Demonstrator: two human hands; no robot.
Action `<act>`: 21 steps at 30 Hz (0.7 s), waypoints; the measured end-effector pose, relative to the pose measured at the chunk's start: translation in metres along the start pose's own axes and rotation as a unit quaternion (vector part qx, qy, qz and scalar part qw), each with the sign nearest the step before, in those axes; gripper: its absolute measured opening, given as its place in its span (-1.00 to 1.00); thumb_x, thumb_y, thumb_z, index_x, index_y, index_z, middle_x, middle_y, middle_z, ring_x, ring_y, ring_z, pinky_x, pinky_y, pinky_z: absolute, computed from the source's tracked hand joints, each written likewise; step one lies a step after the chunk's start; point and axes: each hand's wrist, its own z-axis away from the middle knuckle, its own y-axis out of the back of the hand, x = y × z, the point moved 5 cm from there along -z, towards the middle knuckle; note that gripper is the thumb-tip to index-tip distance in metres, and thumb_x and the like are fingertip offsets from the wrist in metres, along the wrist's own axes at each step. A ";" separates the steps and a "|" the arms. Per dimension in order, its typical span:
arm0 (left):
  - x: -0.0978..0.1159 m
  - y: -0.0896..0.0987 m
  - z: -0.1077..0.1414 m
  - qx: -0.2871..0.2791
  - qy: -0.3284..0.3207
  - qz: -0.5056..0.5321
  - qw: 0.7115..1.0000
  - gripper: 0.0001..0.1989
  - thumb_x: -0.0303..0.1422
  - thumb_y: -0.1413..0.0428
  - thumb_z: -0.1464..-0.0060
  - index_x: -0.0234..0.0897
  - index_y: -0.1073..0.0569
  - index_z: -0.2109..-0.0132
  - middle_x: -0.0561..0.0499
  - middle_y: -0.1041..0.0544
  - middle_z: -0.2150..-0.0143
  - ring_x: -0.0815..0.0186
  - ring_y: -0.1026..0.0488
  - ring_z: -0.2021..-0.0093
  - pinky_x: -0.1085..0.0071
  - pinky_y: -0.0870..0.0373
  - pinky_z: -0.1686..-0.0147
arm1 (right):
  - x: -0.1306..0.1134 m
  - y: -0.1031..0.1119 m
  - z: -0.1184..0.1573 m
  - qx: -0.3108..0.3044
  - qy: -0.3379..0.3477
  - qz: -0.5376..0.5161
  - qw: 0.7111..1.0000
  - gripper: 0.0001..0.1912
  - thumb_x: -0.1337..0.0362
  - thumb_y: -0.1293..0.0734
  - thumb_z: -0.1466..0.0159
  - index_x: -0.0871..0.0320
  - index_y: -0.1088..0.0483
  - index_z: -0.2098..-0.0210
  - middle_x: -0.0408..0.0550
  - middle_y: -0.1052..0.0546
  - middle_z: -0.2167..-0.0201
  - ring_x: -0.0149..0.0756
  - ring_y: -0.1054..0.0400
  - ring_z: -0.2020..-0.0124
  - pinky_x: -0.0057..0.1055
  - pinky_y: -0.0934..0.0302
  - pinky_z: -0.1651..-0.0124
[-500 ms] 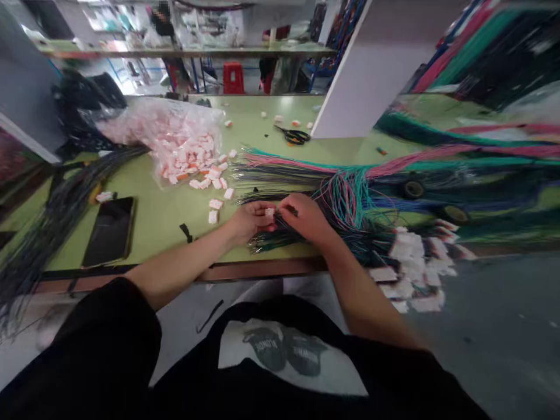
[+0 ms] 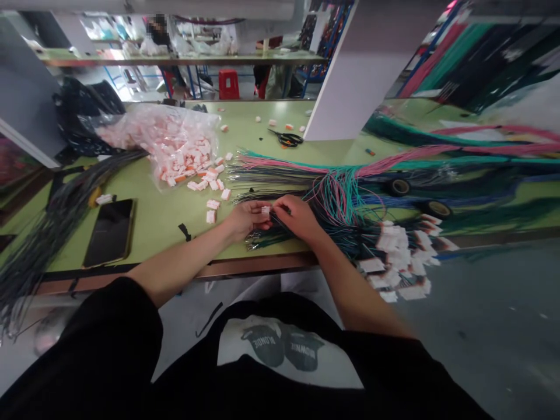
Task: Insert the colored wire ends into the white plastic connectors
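My left hand point(image 2: 245, 220) pinches a small white connector housing point(image 2: 265, 210) between thumb and fingers, just above the table's front edge. Close on its right, my right hand point(image 2: 298, 217) has its fingertips pressed together at the housing, on what looks like a thin dark wire; the tip is too small to see clearly. Dark wires point(image 2: 262, 238) with bare metal ends lie under and around both hands. Behind them a bundle of pink and green wires point(image 2: 345, 192) stretches across the table to the right. Loose white housings point(image 2: 212, 216) lie left of my left hand.
A clear bag point(image 2: 175, 131) spills white and orange housings. Scissors point(image 2: 286, 138) lie near the post point(image 2: 345, 87). A phone point(image 2: 109, 232) and grey wires point(image 2: 39, 233) are at left. Tape rolls point(image 2: 399, 186) and finished-looking white connectors point(image 2: 394, 245) sit at right, the latter overhanging the edge.
My right fingertips have come closer to the housing in my left hand. The whole view has shifted slightly, so the table's right side appears further left.
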 end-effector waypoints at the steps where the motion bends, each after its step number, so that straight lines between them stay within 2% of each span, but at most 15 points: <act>1: 0.001 0.000 0.001 0.006 -0.003 0.003 1.000 -0.76 -0.70 -0.09 0.10 -0.41 -0.37 0.23 0.08 -0.45 0.54 0.46 -0.42 0.60 0.52 -0.38 0.55 | 0.001 0.000 0.000 0.006 -0.007 -0.003 1.000 -0.86 0.33 -0.16 -0.15 0.14 -0.31 0.50 -0.07 -0.45 0.46 -0.35 -0.25 0.40 -0.41 -0.11 0.28; 5: 0.002 -0.001 0.002 0.029 -0.010 0.014 0.999 -0.77 -0.73 -0.04 0.07 -0.41 -0.37 0.26 0.11 -0.44 0.55 0.50 -0.39 0.62 0.56 -0.37 0.57 | 0.003 -0.001 -0.001 0.011 -0.023 -0.005 1.000 -0.86 0.33 -0.16 -0.14 0.15 -0.32 0.49 -0.06 -0.46 0.44 -0.34 -0.27 0.38 -0.40 -0.12 0.26; 11: -0.001 0.000 0.001 0.008 -0.013 -0.019 1.000 -0.77 -0.70 -0.08 0.08 -0.48 -0.42 0.21 0.06 -0.44 0.55 0.49 -0.37 0.61 0.54 -0.34 0.57 | 0.000 -0.007 -0.005 0.002 -0.020 0.005 1.000 -0.86 0.32 -0.16 -0.15 0.15 -0.33 0.47 -0.04 -0.47 0.43 -0.32 -0.28 0.36 -0.40 -0.13 0.25; 14: 0.001 -0.001 0.002 0.004 -0.010 0.001 1.000 -0.79 -0.68 -0.09 0.06 -0.46 -0.42 0.22 0.07 -0.44 0.55 0.50 -0.38 0.60 0.56 -0.34 0.55 | 0.001 -0.006 -0.006 -0.002 -0.019 0.015 1.000 -0.86 0.33 -0.16 -0.14 0.14 -0.32 0.47 -0.05 -0.47 0.43 -0.32 -0.28 0.36 -0.39 -0.13 0.24; 21: 0.005 -0.002 0.005 0.037 -0.012 0.026 0.999 -0.80 -0.73 -0.03 0.05 -0.43 -0.36 0.28 0.08 -0.44 0.55 0.50 -0.38 0.62 0.56 -0.34 0.57 | 0.006 -0.006 -0.005 -0.003 -0.017 0.007 1.000 -0.86 0.33 -0.15 -0.14 0.15 -0.32 0.47 -0.04 -0.47 0.43 -0.32 -0.29 0.36 -0.39 -0.14 0.25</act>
